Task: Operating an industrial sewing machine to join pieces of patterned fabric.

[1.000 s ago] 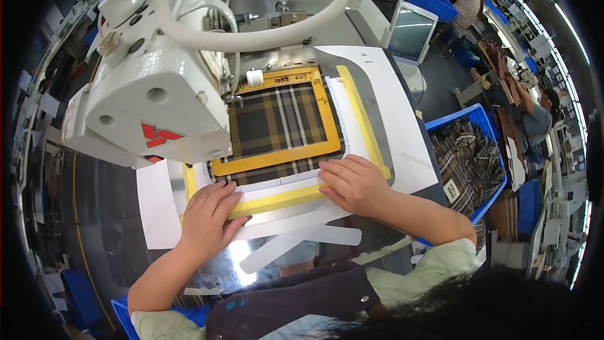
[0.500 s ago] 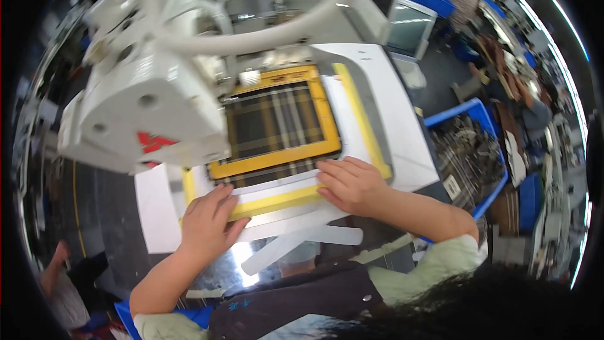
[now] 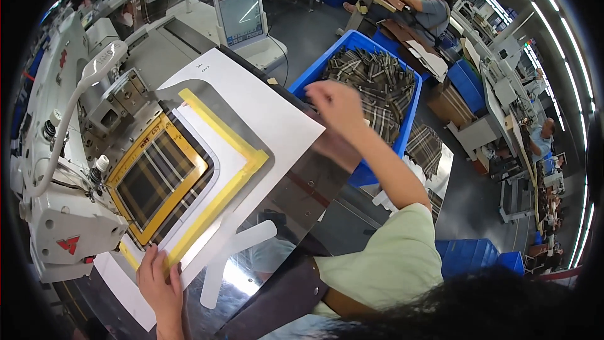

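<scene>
My left hand [image 3: 162, 280] rests with fingers apart on the lower edge of the yellow-taped template [image 3: 223, 208]. Beside it, a yellow frame [image 3: 184, 152] lies around dark plaid fabric [image 3: 147, 179] at the white sewing machine's [image 3: 77, 223] head. My right hand [image 3: 333, 104] is raised over the near-left rim of a blue bin [image 3: 414, 107] heaped with plaid pieces [image 3: 371, 72]; its bent fingers are motion-blurred, so whether they hold anything is unclear.
A white sheet [image 3: 264, 107] lies beneath the template, with pale crossed strips [image 3: 258, 234] nearer me. A screen unit [image 3: 239, 12] stands behind. Co-workers [image 3: 434, 16] [image 3: 541, 138] are at benches to the right. More blue bins [image 3: 465, 257] sit at lower right.
The view has swung rightward. My right hand has left the template's lower edge and moved right to the blue bin. My left hand stays at the template's edge.
</scene>
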A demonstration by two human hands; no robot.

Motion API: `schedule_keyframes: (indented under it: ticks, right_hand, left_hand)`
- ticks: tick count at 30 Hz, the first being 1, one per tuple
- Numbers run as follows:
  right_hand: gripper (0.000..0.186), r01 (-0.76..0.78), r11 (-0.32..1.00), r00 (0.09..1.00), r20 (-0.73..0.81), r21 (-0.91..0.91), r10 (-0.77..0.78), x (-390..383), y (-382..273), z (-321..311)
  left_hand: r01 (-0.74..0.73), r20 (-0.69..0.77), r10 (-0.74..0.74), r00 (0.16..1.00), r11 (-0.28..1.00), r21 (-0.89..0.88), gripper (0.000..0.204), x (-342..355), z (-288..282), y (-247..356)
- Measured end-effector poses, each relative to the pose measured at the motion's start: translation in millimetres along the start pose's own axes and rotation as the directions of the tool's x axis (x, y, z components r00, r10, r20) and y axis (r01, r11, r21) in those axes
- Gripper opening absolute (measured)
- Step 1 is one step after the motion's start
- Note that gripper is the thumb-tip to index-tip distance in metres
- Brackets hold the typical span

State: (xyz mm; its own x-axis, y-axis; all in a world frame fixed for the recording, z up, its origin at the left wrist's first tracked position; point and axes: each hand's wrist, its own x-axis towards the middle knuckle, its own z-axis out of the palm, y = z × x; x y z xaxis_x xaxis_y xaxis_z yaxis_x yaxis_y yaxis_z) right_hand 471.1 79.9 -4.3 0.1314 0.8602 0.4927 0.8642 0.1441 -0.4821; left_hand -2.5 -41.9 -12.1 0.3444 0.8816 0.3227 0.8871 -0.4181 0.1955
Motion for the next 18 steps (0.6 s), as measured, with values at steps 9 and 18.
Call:
schedule_keyframes:
  ticks: [9,18]
  right_hand:
    - [0.040,-0.324,0.901,0.829,0.373,-0.289,0.417,-8.4,166.1,-30.2]
    - [0.019,0.288,0.902,0.952,-0.004,-0.322,-0.306,-1.0,-7.8,-60.7]
  left_hand:
    - [0.006,-0.042,-0.005,0.999,1.000,0.013,0.030,-0.5,-5.8,-4.0]
    - [0.008,-0.031,-0.007,1.000,1.000,0.015,0.034,9.5,-5.5,0.5]
